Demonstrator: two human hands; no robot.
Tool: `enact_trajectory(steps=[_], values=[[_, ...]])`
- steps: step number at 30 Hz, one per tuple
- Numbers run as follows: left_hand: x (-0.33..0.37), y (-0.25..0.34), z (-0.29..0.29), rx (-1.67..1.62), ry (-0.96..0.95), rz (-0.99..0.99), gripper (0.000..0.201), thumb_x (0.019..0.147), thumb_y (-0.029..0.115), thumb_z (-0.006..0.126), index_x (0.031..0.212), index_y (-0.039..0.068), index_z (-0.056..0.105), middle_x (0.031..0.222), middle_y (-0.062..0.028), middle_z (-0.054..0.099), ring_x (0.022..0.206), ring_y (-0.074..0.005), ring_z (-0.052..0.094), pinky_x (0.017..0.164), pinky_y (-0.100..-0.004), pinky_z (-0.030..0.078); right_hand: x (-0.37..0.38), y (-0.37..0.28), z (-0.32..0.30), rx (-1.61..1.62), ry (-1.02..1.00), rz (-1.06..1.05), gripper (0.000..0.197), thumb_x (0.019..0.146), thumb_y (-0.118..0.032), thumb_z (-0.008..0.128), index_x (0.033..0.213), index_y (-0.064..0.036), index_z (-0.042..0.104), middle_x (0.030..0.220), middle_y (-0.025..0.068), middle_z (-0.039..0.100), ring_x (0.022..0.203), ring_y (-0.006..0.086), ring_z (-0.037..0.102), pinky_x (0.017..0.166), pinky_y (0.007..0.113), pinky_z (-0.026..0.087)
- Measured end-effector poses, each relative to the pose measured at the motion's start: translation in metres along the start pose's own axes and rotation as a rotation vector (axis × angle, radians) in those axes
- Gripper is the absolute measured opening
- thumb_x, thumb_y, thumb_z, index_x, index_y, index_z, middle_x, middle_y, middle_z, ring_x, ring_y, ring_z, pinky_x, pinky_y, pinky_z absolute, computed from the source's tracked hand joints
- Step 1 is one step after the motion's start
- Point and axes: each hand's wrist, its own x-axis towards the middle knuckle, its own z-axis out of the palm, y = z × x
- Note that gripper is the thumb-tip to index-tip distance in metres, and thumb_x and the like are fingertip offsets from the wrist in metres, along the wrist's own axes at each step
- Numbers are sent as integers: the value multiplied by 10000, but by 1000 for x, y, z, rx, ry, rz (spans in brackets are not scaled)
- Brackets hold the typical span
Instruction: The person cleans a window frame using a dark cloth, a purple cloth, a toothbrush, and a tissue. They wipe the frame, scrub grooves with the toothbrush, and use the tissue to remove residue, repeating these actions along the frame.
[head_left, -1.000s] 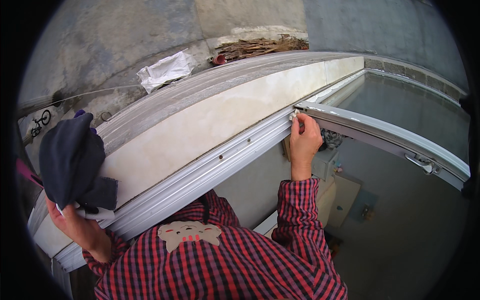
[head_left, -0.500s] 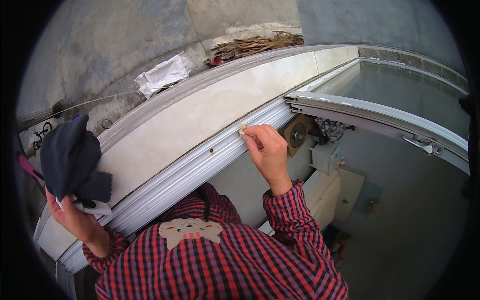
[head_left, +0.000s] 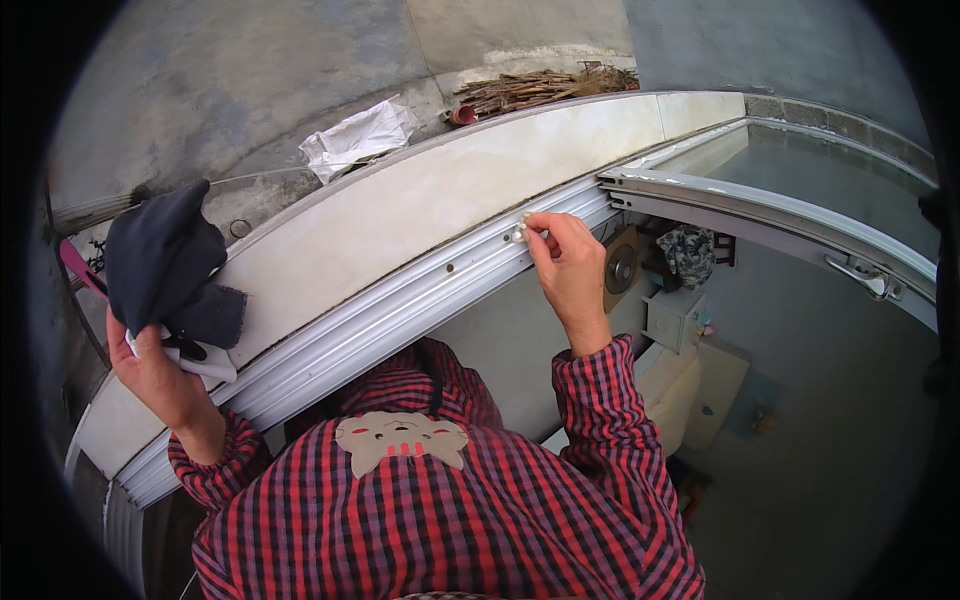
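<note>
My right hand [head_left: 572, 275] pinches a small whitish wad [head_left: 519, 233], perhaps tissue or cloth, between thumb and fingertips. It touches the white metal sliding-window track [head_left: 400, 318], beside a small dark hole in the rail. On the left, my left hand [head_left: 155, 385] is closed on a dark navy cloth [head_left: 165, 255], bunched and hanging over the sill's outer side. A white piece of cloth or paper [head_left: 210, 368] shows under it at the fingers. A pink strip-like thing [head_left: 82, 268] sticks out behind the cloth; whether my hand holds it cannot be seen.
A pale stone sill [head_left: 420, 215] runs along the track's outer side. To the right stands a sliding glass pane [head_left: 800, 165] with a metal handle [head_left: 862, 282]. Outside below lie a white sack [head_left: 358, 138] and piled sticks [head_left: 545, 92]. Indoors is a small white cabinet [head_left: 672, 318].
The whole view has shifted. The wad has slid slightly right along the track, uncovering a dark hole beside it. My left thumb now shows against the dark cloth.
</note>
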Motion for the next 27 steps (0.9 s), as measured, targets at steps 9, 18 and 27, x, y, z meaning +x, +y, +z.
enact_trajectory(steps=[9, 18, 27], values=[[-13, 14, -10, 2, 118, 87, 413, 995, 1, 586, 1405, -52, 572, 1298, -139, 684, 1164, -195, 661, 1057, -336, 497, -4, -34, 23, -72, -76, -274, 149, 851, -2, 779, 978, -47, 718, 843, 76, 672, 693, 236, 637, 618, 350, 522], [-11, 15, -17, -45, 132, 83, 390, 1029, 52, 577, 1402, -61, 569, 1289, -147, 690, 1160, -201, 667, 1053, -331, 501, -25, -78, 68, -20, 1, -252, 91, 855, -22, 781, 912, -44, 713, 783, 84, 666, 695, 253, 639, 635, 346, 522], [-20, 18, -34, 7, 170, 146, 384, 1032, 53, 574, 1400, -59, 571, 1295, -153, 688, 1158, -210, 669, 1060, -335, 501, 6, 18, -25, -78, 176, -7, 89, 923, -5, 727, 1008, -21, 707, 878, 85, 707, 715, 196, 657, 657, 326, 532]])
